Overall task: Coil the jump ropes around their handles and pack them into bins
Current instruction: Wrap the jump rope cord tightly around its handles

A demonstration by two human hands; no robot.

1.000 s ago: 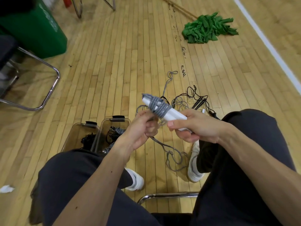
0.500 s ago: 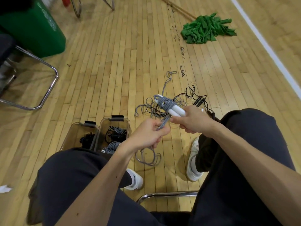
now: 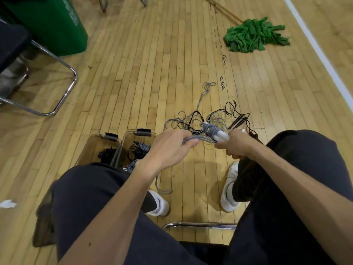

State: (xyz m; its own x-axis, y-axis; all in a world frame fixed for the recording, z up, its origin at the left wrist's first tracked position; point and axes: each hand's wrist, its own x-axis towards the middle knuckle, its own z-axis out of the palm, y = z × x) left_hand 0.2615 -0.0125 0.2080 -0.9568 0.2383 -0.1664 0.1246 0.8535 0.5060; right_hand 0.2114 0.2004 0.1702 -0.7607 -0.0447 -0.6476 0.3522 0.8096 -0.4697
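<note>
My right hand (image 3: 234, 145) grips the white handles (image 3: 221, 135) of a grey jump rope, with several turns of grey cord (image 3: 210, 129) wound round their far end. My left hand (image 3: 172, 148) pinches the loose grey cord (image 3: 193, 139) and holds it taut to the left of the handles. The cord's tail (image 3: 162, 190) hangs down to the floor between my feet. Two clear bins stand by my left knee: the left bin (image 3: 91, 144) holds a black coiled rope, the right bin (image 3: 127, 142) holds grey and black ones.
A tangle of grey and black ropes (image 3: 215, 115) lies on the wooden floor beyond my hands. A green mop head (image 3: 252, 35) lies far right, a green container (image 3: 51, 23) far left, a metal chair frame (image 3: 57, 88) beside it. A paper scrap (image 3: 7, 203) lies left.
My hands have dropped lower and moved away from me. My left hand has pulled the cord out to the left and drawn it taut; the hanging loop is shorter.
</note>
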